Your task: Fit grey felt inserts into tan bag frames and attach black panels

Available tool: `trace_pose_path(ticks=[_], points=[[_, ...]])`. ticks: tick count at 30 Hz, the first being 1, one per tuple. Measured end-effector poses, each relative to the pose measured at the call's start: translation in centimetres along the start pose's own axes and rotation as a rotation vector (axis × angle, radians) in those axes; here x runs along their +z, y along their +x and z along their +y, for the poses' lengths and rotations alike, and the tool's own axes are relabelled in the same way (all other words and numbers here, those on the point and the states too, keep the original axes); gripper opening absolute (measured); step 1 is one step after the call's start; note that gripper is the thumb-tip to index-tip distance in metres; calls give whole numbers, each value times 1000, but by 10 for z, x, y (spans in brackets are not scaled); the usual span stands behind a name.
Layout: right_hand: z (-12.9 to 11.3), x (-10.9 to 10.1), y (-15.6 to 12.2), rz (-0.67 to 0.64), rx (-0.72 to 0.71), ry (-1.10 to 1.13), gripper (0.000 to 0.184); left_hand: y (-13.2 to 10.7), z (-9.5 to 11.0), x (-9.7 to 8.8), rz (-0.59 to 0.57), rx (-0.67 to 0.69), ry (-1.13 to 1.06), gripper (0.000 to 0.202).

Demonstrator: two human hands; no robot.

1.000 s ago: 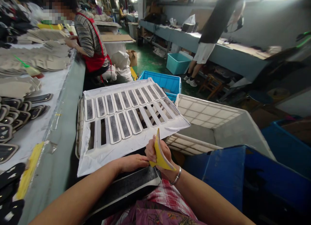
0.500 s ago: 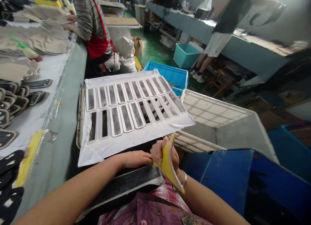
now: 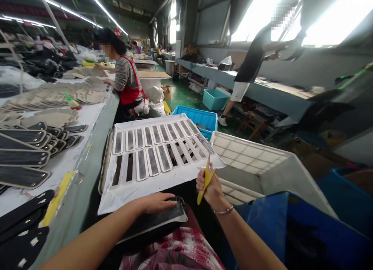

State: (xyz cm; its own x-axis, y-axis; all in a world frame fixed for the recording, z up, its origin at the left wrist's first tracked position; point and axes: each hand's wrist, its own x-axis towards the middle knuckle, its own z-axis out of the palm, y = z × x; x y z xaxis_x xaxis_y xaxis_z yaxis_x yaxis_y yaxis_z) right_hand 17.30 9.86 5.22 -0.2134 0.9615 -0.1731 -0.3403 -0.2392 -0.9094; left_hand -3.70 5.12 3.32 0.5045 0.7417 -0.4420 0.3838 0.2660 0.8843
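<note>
Head view: your left hand [image 3: 157, 202] lies on the dark panel [image 3: 153, 222] on your lap, at 6 o'clock, fingers stretched out flat, not gripping. Your right hand [image 3: 212, 187], at 1 o'clock from that panel, has its fingers clenched round a curved yellow piece [image 3: 206, 181], apart from the panel. At 12 o'clock, the white cloth-covered frame [image 3: 131, 193], slightly slanted, holds a far row of dark panels plus three in the near row; other slots there are bare. White crate [image 3: 279, 172] at 2 o'clock, dark blue box [image 3: 264, 219] at 3. Bench [image 3: 89, 165] from 9 to 11 with dark strips [image 3: 21, 157] piled on it; person in red apron [image 3: 129, 89] at 11, person in white shorts [image 3: 241, 90] at 1
</note>
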Motion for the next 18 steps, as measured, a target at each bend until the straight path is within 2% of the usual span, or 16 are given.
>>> trace_pose_path(ticks=[2, 4, 7, 9, 12, 15, 18], points=[[-2, -28, -17, 91, 198, 122, 44, -10, 9, 12, 32, -50, 232, 86], [3, -50, -43, 132, 391, 61, 37, -15, 18, 29, 65, -50, 531, 106], [17, -71, -84, 68, 571, -77, 25, -10, 23, 55, 171, -55, 888, 108], [26, -82, -103, -46, 622, -104, 25, -4, 19, 67, 237, -69, 986, 102], [34, -95, -118, -222, 659, -85, 35, 3, 10, 75, 305, -47, 1052, 91], [34, -98, -117, -403, 669, -105, 44, 2, 2, 79, 401, 8, 1109, 82], [27, -90, -107, -486, 621, -279, 42, 0, -2, 85, 484, 70, 1151, 78]])
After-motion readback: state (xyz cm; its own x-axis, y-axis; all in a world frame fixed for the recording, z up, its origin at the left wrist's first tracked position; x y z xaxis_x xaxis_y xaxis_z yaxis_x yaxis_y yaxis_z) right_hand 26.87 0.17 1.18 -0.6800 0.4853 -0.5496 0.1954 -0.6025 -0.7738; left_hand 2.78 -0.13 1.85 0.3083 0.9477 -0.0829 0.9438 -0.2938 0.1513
